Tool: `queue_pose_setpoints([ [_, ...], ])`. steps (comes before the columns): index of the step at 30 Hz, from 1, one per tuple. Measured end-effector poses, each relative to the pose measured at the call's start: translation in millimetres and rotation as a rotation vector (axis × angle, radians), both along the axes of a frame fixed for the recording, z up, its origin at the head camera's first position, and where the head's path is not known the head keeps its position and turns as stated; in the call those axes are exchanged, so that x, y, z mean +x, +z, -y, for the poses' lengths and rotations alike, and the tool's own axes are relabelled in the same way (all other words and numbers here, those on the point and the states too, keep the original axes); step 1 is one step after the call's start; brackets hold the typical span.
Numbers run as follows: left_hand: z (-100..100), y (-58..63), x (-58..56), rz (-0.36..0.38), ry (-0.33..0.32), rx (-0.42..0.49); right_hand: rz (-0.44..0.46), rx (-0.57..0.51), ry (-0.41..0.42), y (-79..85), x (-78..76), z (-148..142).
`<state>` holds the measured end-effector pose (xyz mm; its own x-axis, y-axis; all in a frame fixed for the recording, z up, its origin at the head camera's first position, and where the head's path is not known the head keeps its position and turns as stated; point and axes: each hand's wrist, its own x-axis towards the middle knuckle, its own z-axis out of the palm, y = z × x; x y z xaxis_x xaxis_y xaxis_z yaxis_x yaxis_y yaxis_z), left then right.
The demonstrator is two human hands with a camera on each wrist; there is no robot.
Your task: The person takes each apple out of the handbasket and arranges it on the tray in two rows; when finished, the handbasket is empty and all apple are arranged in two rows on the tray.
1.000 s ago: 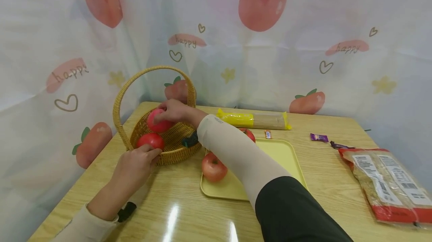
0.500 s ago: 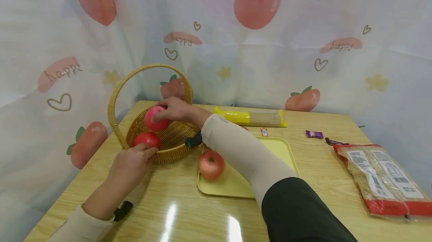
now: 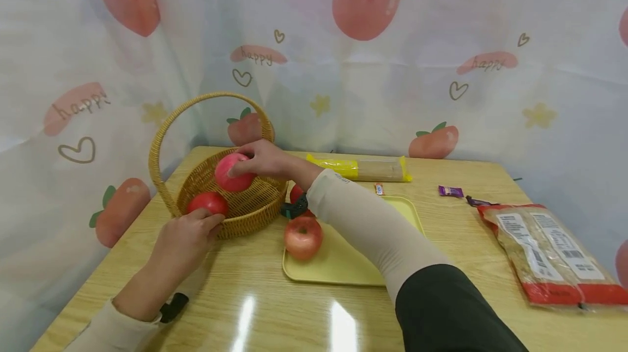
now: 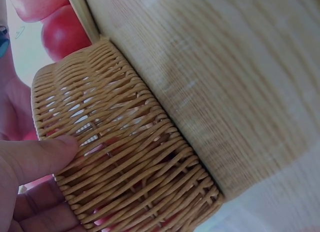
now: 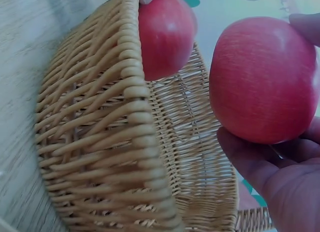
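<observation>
My left hand [image 3: 182,237] grips the near left rim of a woven basket [image 3: 247,225]. Its thumb [image 4: 42,157] lies on the outer weave in the left wrist view, with other fingers behind the rim. Inside the basket, close to that hand, is a red apple [image 3: 208,202]. Over the basket's opening my right hand [image 3: 267,160] holds a pinkish-red apple [image 3: 230,173]. The right wrist view has this apple [image 5: 262,81] between thumb and fingers, apart from the rim. A paler apple [image 3: 303,238] sits on the yellow tray [image 3: 338,273]; another red fruit [image 3: 296,194] shows behind my right wrist.
Behind the tray lies a yellow-ended clear packet [image 3: 378,169], near a small orange-and-white wrapper [image 3: 379,189]. Toward the right are a purple wrapped sweet [image 3: 450,192], a dark one [image 3: 481,201] and a large red-edged bag [image 3: 549,256]. A printed curtain [image 3: 314,58] hangs behind the table.
The head view has turned slightly right. My right hand and its apple have shifted a little right relative to the basket. My left hand keeps its grip on the rim.
</observation>
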<state>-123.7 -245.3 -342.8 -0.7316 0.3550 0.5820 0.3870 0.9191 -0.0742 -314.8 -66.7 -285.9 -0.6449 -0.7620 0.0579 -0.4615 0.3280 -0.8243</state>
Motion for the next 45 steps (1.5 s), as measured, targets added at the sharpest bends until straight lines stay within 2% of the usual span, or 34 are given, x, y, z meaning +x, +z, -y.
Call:
queue_pose_setpoints([
  [10, -1, -0.1, 1.2, 0.019, 0.008, 0.011, 0.018, -0.017, -0.017, -2.2, 8.5, -20],
  [16, -2, -1.5, 1.4, -0.002, -0.003, 0.021, 0.017, -0.038, -0.025, -4.0, 12.4, -33],
  [26, -1, -4.6, -0.1, 0.006, 0.0, 0.026, 0.012, -0.045, -0.056, -3.5, 20.0, -51],
  [32, 1, -3.5, -0.8, -0.004, 0.0, 0.026, 0.042, -0.049, -0.037, -3.3, 24.7, -59],
  [39, 2, -3.7, -1.3, -0.006, -0.002, 0.033, -0.01, -0.041, -0.016, -3.1, 30.5, -73],
  [45, 3, -3.9, -2.0, -0.001, -0.004, 0.03, -0.011, -0.054, -0.012, -5.2, 38.6, -87],
])
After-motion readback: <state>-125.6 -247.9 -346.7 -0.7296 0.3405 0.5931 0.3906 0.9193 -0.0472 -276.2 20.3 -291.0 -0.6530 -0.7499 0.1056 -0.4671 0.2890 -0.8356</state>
